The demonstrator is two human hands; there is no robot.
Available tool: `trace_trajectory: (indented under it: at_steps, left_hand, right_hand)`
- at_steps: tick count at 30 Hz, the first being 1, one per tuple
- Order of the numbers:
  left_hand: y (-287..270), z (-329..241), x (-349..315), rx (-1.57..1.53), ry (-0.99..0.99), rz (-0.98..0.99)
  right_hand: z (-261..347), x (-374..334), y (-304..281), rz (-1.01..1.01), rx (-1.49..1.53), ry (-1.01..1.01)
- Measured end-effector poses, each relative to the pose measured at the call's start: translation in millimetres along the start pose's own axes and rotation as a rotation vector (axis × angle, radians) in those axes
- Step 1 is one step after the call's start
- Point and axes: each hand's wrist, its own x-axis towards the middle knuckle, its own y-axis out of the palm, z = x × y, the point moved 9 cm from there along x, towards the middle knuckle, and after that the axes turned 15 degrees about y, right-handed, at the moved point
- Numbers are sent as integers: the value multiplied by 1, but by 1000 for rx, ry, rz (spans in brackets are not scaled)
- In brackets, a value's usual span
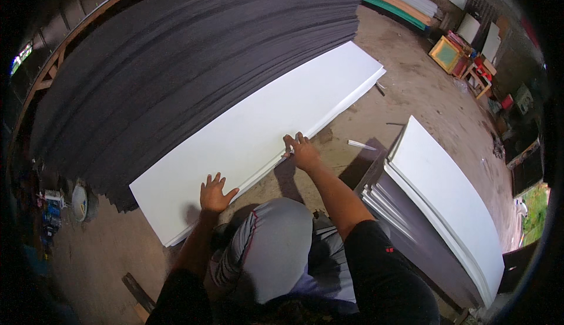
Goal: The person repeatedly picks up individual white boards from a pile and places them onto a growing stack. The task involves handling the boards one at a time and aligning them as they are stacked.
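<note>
A long white foam sheet (258, 131) lies flat on the concrete floor (411, 90), its far long edge against a big stack of dark grey sheets (176, 60), its near long edge facing the person

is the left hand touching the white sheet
Touching. The head view shows the left hand lying flat, fingers spread, on the white sheet near its front edge, with no gap visible.

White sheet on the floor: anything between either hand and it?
Nothing visible. The left hand lies flat on the white sheet near its front edge. The right hand is at the same edge further along, gripping a thin tool against it. Both already touch the sheet.
</note>
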Motion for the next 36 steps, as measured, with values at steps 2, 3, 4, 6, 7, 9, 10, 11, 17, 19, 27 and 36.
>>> trace_trajectory:
  at_steps: [2, 3, 4, 6, 7, 9, 10, 11, 17, 19, 27, 36]
  left_hand:
    - [-9, -25, 22, -31, 52, 42]
    - [-14, -38, 38, -49, 94, 22]
    - [-15, -52, 52, -69, 138, 6]
    - [-23, -81, 68, -124, 210, 2]
    - [-31, -102, 81, -169, 278, -15]
    - [-62, -175, 107, -256, 408, -30]
    - [-69, -204, 117, -266, 484, -20]
    - [-74, -233, 125, -275, 558, -12]
    - [-96, -404, 130, -328, 969, -56]
    - [-87, -452, 124, -300, 1055, -45]
    - [-51, -564, 101, -325, 1181, 43]
    - [-80, -614, 68, 4, 1248, -273]
  right_hand:
    - [-7, -14, -12, -75, 12, 2]
    - [-11, -19, -21, -113, 29, -6]
    - [-15, -28, -34, -151, 46, -12]
    - [-10, -59, -57, -220, 38, -42]
    - [-8, -80, -80, -267, 77, -78]
    - [-37, -109, -109, -433, -38, -87]
    - [-50, -125, -124, -487, -41, -87]
    - [-67, -145, -142, -542, -45, -90]
    - [-243, -272, -224, -783, 61, 168]
    - [-313, -307, -232, -677, -60, 406]
    - [-402, -377, -232, -372, -221, 658]
    - [-379, -393, -248, -788, -265, 519]
